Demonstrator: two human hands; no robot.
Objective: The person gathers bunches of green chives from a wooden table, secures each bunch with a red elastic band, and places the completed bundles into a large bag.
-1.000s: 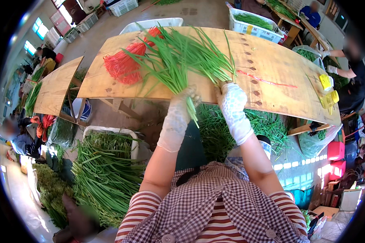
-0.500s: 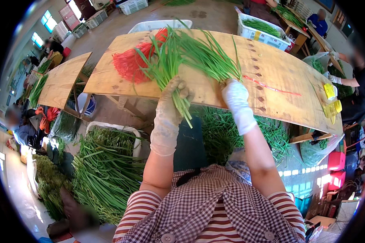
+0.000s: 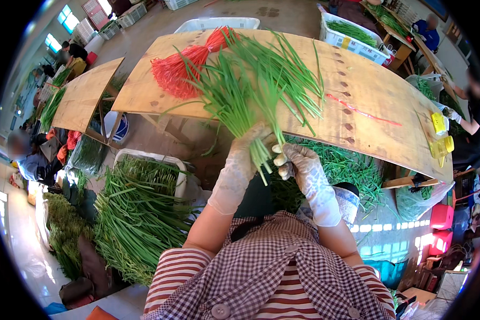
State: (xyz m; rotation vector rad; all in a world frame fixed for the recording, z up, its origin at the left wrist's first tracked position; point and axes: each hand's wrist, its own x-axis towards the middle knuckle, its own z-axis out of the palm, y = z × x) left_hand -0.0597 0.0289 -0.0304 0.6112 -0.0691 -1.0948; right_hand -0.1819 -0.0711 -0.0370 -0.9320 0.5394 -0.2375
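Observation:
My left hand (image 3: 249,143), in a stained white glove, is closed around the lower stalks of a bunch of green chives (image 3: 230,101). The cut ends stick out below the fist, and the leaves fan over the table's near edge. Beside it, my gloved right hand (image 3: 303,166) pinches the ends of a few chive stalks (image 3: 272,114) between thumb and fingers, close against the held bunch. More loose chives (image 3: 304,88) lie on the wooden table (image 3: 381,101) just beyond. A bundle of red plastic ties (image 3: 176,72) lies to their left, partly behind the leaves.
A single red tie (image 3: 362,110) and yellow containers (image 3: 441,146) lie to the right on the table. At my lower left stands a white crate (image 3: 180,184) heaped with chives. More chives (image 3: 352,170) are under the table. Co-workers are at both sides.
My right hand has come back from the chives on the table toward my body, now pinching a few stalks. My left hand has moved slightly right and nearer with its bunch.

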